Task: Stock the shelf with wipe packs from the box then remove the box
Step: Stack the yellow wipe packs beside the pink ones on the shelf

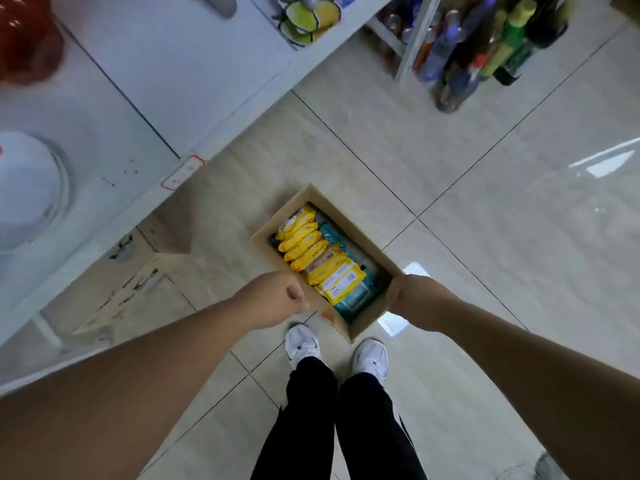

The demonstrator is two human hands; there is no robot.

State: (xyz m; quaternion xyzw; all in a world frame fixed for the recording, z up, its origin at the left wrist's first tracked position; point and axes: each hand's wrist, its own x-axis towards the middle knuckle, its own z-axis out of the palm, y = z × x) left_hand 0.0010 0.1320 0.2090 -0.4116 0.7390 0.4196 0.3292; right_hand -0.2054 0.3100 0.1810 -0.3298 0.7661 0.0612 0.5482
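**Ana:** The left hand (pixel 277 299), what is it doing?

**Ben:** It is curling its fingers tight and gripping the left side of the box (pixel 289 209). The right hand (pixel 412 299) is doing the same on the right side, with its fingers wrapping over the edge.

**Ana:** Where is the box sitting?

**Ben:** It is hanging between the two hands, over the floor (pixel 485 202), just in front of the white shoes (pixel 301 344). Its near corner is almost covering the toes.

**Ana:** What is lying inside?

**Ben:** Yellow wipe packs (pixel 311 247) are standing in a row, side by side. Teal wipe packs (pixel 332 233) are peeking out beside and under them. The box is looking quite full.

**Ana:** What is standing around it?

**Ben:** The white shelf (pixel 138 81) is running along the left, and its front edge is coming close to the box. A little red-edged price tag (pixel 183 173) is sticking on that edge. A white round thing (pixel 31 192) and a blurry red thing (pixel 27 39) are sitting on the shelf. Farther back, things with lemon pictures (pixel 308 19) are sitting there too.

**Ana:** And on the right?

**Ben:** Lots of bottles (pixel 485 53) are standing on another rack, well apart from the box.
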